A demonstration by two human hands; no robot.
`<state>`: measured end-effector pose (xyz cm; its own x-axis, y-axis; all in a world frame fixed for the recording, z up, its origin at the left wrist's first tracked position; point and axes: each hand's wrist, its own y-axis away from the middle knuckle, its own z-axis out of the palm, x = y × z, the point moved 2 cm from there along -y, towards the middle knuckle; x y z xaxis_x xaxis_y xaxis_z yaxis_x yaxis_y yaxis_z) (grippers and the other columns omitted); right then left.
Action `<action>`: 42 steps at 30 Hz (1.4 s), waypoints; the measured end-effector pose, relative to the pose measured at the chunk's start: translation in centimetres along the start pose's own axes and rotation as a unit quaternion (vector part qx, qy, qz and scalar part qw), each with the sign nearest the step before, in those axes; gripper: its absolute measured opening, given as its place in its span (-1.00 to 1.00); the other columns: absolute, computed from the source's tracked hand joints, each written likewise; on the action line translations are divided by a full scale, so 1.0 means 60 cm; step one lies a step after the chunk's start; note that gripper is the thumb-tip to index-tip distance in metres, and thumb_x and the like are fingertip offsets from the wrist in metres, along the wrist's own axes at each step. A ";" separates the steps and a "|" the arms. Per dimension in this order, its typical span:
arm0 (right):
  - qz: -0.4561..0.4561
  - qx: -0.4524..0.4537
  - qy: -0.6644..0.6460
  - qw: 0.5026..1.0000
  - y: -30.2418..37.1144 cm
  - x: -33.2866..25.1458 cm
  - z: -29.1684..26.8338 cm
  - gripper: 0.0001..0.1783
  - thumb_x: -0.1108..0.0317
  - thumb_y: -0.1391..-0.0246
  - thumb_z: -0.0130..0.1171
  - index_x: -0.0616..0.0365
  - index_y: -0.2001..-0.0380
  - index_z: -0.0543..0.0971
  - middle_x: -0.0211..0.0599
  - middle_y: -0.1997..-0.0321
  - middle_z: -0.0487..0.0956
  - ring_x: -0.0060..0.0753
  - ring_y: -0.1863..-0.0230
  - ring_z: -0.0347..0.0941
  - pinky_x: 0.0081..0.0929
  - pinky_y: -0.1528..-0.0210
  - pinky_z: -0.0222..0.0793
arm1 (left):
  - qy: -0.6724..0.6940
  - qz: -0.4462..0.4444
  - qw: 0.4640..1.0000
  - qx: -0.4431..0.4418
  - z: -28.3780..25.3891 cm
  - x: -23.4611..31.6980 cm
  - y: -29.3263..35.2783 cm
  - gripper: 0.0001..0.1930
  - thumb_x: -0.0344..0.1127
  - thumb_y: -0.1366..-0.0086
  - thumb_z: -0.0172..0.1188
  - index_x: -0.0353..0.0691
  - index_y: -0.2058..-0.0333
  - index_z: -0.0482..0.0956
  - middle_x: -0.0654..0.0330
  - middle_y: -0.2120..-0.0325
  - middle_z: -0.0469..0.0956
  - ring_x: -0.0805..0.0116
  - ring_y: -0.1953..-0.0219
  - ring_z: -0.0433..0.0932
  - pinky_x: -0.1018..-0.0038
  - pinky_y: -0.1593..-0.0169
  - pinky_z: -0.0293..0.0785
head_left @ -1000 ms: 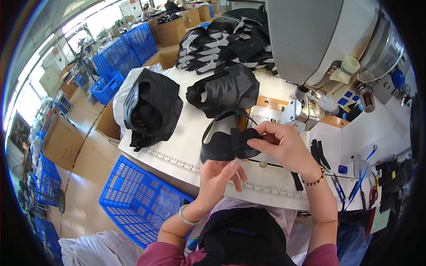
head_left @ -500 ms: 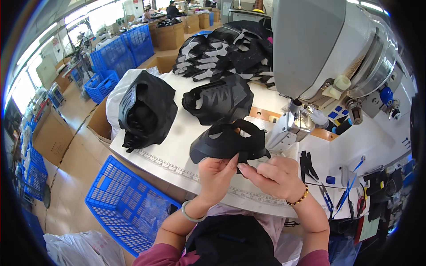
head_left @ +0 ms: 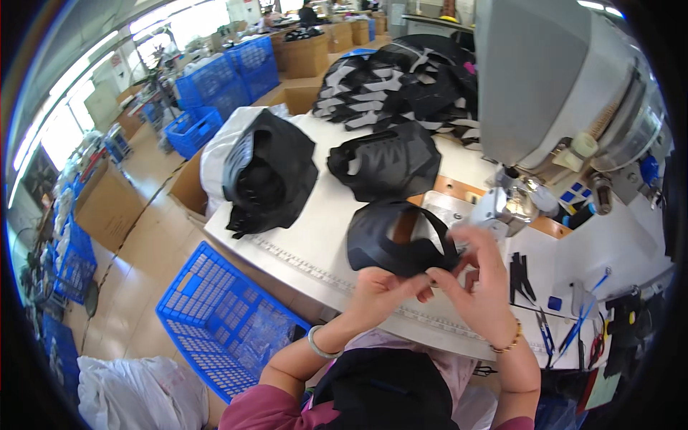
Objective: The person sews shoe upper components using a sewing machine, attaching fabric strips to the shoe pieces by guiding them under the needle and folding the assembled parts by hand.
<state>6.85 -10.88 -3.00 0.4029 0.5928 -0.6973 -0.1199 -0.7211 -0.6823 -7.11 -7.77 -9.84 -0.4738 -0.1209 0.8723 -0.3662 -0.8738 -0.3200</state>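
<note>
Far to the left of the grip, a cardboard box [head_left: 111,204] stands on the tiled floor [head_left: 132,287], with stacked blue crates [head_left: 229,75] well beyond it. Nearer, below and left of the hands, a white bag [head_left: 143,394] lies beside an open blue basket [head_left: 229,315] with clear plastic inside. The white table [head_left: 319,228] begins just right of the basket, a ruler strip [head_left: 308,266] following its curved near edge. On it, left of the grip and farther off, sits a black moulded piece [head_left: 297,159]; directly beyond the grip lies a second black piece [head_left: 395,168], and behind that a heap of black and grey parts [head_left: 387,86]. A grey machine [head_left: 537,79] rises beyond and right of the hands, with black strips [head_left: 519,276] lying just right of the grip.

The black upper [head_left: 367,240] is just beyond the fingers, tilted above the table. The left hand [head_left: 385,295] pinches its near edge; the right hand [head_left: 479,287] curves round its right end, thumb at the rim, but whether it grasps firmly cannot be told.
</note>
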 end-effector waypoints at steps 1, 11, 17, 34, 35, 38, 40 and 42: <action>0.035 -0.144 0.050 0.988 0.004 0.013 -0.008 -0.74 0.33 0.17 0.30 0.08 0.36 0.50 -0.40 0.37 0.45 -0.48 0.53 0.36 -0.59 0.61 0.25 | 0.010 0.001 0.998 -0.056 -0.011 -0.008 0.008 -0.80 -0.48 -0.21 0.06 -0.42 0.19 0.44 0.11 0.33 0.52 0.43 0.31 0.52 0.58 0.25 0.46; -0.248 -0.397 0.212 0.858 0.086 0.013 0.028 -0.66 0.30 0.02 0.10 0.18 0.14 0.44 -0.40 0.33 0.44 -0.47 0.49 0.43 -0.59 0.62 0.33 | -0.018 0.047 0.984 0.171 -0.178 0.091 -0.024 -0.70 -0.42 -0.18 0.10 -0.34 0.10 0.39 0.21 0.23 0.51 0.55 0.25 0.48 0.60 0.16 0.40; -0.170 -0.399 0.205 0.878 0.067 0.039 0.014 -0.61 0.34 0.04 0.09 0.18 0.08 0.41 -0.36 0.21 0.44 -0.50 0.37 0.47 -0.60 0.56 0.39 | -0.204 0.138 0.904 0.349 -0.396 0.219 -0.070 -0.78 -0.29 -0.20 0.13 -0.33 0.26 0.51 0.32 0.38 0.51 0.62 0.37 0.45 0.66 0.29 0.37; -0.146 -0.337 0.220 0.904 0.056 0.134 -0.012 -0.77 0.42 0.14 0.13 0.10 0.31 0.48 -0.42 0.26 0.47 -0.48 0.36 0.48 -0.55 0.53 0.40 | -0.586 0.124 0.793 0.111 -0.207 0.056 -0.211 -0.66 -0.25 -0.08 0.24 -0.42 0.25 0.50 0.00 0.35 0.49 0.24 0.33 0.51 0.46 0.21 0.43; -0.149 -0.337 0.219 0.904 0.058 0.135 -0.012 -0.77 0.42 0.14 0.13 0.10 0.31 0.48 -0.42 0.26 0.47 -0.48 0.36 0.48 -0.55 0.53 0.40 | -0.636 0.115 0.751 0.133 -0.216 0.022 -0.225 -0.55 -0.19 -0.05 0.26 -0.48 0.22 0.47 -0.07 0.29 0.46 0.15 0.30 0.50 0.41 0.20 0.42; -0.149 -0.318 0.230 0.908 0.066 0.149 -0.019 -0.75 0.42 0.17 0.15 0.09 0.31 0.47 -0.43 0.28 0.47 -0.48 0.37 0.48 -0.57 0.52 0.40 | -0.684 0.056 0.709 0.163 -0.224 -0.034 -0.262 -0.49 -0.16 -0.04 0.26 -0.52 0.19 0.43 -0.06 0.30 0.42 0.04 0.26 0.44 0.32 0.17 0.38; -0.150 -0.303 0.225 0.914 0.070 0.159 -0.023 -0.71 0.42 0.19 0.18 0.02 0.28 0.51 -0.50 0.31 0.47 -0.52 0.50 0.45 -0.60 0.54 0.38 | -0.690 0.088 0.696 0.178 -0.215 -0.054 -0.267 -0.51 -0.18 -0.05 0.25 -0.50 0.18 0.42 -0.05 0.30 0.40 0.04 0.25 0.43 0.31 0.16 0.37; -0.146 -0.295 0.234 0.915 0.067 0.154 -0.029 -0.73 0.41 0.18 0.16 0.06 0.29 0.49 -0.48 0.33 0.45 -0.52 0.46 0.46 -0.60 0.54 0.38 | -0.697 0.119 0.680 0.193 -0.207 -0.069 -0.266 -0.53 -0.20 -0.06 0.24 -0.49 0.18 0.41 -0.04 0.30 0.38 0.04 0.24 0.42 0.30 0.16 0.36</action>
<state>11.69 -8.94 -11.77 0.7005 0.6720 -0.2401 0.5099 -0.7067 -0.4904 -9.25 12.51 -12.95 0.8358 -0.3745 0.4015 -0.0462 -0.7766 -0.6282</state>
